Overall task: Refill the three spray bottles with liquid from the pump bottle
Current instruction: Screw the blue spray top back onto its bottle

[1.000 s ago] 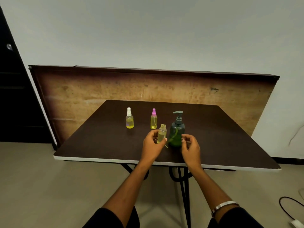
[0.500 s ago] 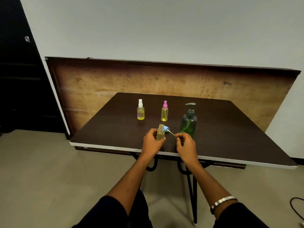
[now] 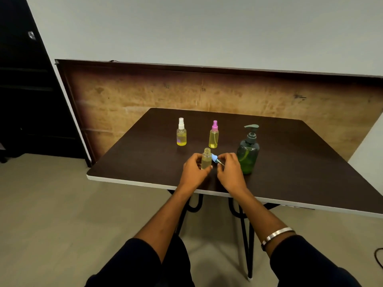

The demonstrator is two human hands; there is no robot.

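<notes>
Nearest to you are your two forearms in dark sleeves, reaching forward over a pale floor; a silver bracelet [image 3: 276, 235] circles your right wrist. Both arms cross the white front edge of a dark brown table [image 3: 310, 166] that stands on thin black legs.

Just past that edge, your left hand [image 3: 193, 170] is curled around an open spray bottle [image 3: 206, 160], a small clear bottle with pale yellow liquid inside. It stands upright and its threaded neck is bare, with no top on it. Whether its base rests on the table or is held just above it cannot be told.

Right beside it, your right hand [image 3: 229, 170] pinches a blue spray cap [image 3: 215, 158] between the fingertips. The cap lies tilted, its head close to the bottle's shoulder and its thin tube pointing toward your fingers.

Just to the right of that hand stands the green pump bottle [image 3: 248, 156], upright, with a dark pump head on top.

Farther back on the table stand two more small bottles of yellow liquid, both upright and capped: a pink-topped bottle [image 3: 213, 136] behind the open one, and a white-topped bottle [image 3: 181, 133] to its left, apart from it.

Behind the table a worn brown board [image 3: 145, 94] leans against a pale wall [image 3: 207, 27]. A dark doorway [image 3: 22, 100] fills the far left.
</notes>
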